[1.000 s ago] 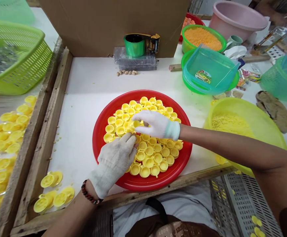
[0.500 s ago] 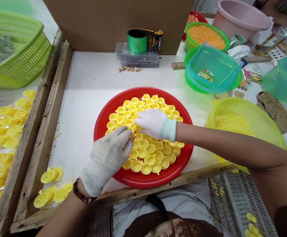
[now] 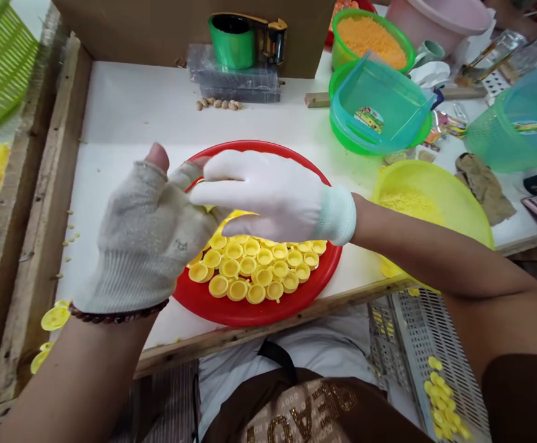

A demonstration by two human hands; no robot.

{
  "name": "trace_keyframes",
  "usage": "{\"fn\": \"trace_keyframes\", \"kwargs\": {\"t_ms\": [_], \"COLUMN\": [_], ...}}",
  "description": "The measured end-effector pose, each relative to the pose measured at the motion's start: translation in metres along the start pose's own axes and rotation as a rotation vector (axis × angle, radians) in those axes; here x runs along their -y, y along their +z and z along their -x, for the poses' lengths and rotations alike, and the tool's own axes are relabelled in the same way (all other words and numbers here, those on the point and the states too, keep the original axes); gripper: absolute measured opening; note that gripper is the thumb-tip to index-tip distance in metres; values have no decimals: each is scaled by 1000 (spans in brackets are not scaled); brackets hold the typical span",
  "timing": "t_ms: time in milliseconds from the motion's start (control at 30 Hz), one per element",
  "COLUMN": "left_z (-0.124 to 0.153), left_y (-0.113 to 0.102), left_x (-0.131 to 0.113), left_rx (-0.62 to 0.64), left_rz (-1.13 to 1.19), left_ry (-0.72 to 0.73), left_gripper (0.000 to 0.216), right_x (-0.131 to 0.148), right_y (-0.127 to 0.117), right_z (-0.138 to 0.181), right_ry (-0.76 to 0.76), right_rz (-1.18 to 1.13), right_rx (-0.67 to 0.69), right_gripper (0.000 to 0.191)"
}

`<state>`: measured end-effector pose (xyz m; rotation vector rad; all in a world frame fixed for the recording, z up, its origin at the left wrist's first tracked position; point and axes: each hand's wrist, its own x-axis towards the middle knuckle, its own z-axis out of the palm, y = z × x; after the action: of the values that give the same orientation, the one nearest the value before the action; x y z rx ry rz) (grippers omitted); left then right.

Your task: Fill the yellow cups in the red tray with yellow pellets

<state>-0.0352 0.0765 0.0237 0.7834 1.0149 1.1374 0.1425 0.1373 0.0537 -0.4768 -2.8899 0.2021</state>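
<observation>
Small yellow plastic cups with little side handles (image 3: 248, 265) fill a round red tray (image 3: 231, 314) in several rows. My left hand (image 3: 143, 227), in a worn grey-white glove with a bare thumb tip, is raised over the tray's left side, thumb stretched up and apart. Some of its fingers are hidden behind my right hand (image 3: 268, 195), which wears a cleaner white glove. That hand reaches across with fingers stretched out and its thumb below, meeting the left. A speck of yellow shows between the hands; I cannot tell whether it is a held cup or one beneath.
Loose yellow pieces (image 3: 56, 317) lie by the wooden rail (image 3: 37, 203) on the left. At the back stands a green tape dispenser (image 3: 234, 49), with peanuts (image 3: 220, 103) before it. A yellow basin (image 3: 457, 203) and a teal scoop (image 3: 383, 117) are on the right.
Both hands have risen from the cups towards me and come together. The left has turned so its thumb points up. The whole view has shifted slightly.
</observation>
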Motion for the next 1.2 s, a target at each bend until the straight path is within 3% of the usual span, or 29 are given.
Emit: {"fn": "trace_keyframes", "kwargs": {"t_ms": [67, 167, 267, 433, 567, 633, 700, 800, 867, 1000, 1133, 1200], "left_z": [1, 11, 24, 39, 41, 41, 43, 52, 61, 74, 72, 65], "left_y": [18, 31, 24, 13, 15, 13, 12, 15, 21, 24, 22, 27], "left_x": [-14, -19, -6, 7, -5, -1, 17, 67, 101, 141, 140, 131], "left_rx": [137, 201, 148, -1, -225, -246, -151, 271, 426, 490, 497, 510], "left_rz": [62, 32, -160, -396, -629, -784, -1041, -1393, -1585, -1759, -1781, -1784], "left_ry": [9, 40, 79, 134, 335, 419, 539, 711, 745, 766, 847, 830], "left_gripper": [59, 40, 33, 32, 28, 28, 31, 44, 52, 67, 76, 77], "right_x": [3, -1, -4, 8, 5, -5, -20, -46, -60, -66, -46, -32], "right_y": [-15, -22, -11, 4, -13, -25, -35, -42, -45, -53, -55, -52], "right_z": [-1, 6, 19, 24, 22, 32, 55, 110, 157, 254, 326, 344], "right_ry": [41, 112, 93, 120, 177, 225, 356, 646, 808, 1103, 1312, 1356], "right_rz": [65, -58, -206, -391, -557, -545, -470, -332, -302, -323, -400, -461], "right_rx": [-8, -231, -366, -357, -396, -419, -414, -471, -555, -750, -975, -945], "right_gripper": [33, 31, 23, 19, 10, 6, 4, 9, 10, 18, 25, 22]}}
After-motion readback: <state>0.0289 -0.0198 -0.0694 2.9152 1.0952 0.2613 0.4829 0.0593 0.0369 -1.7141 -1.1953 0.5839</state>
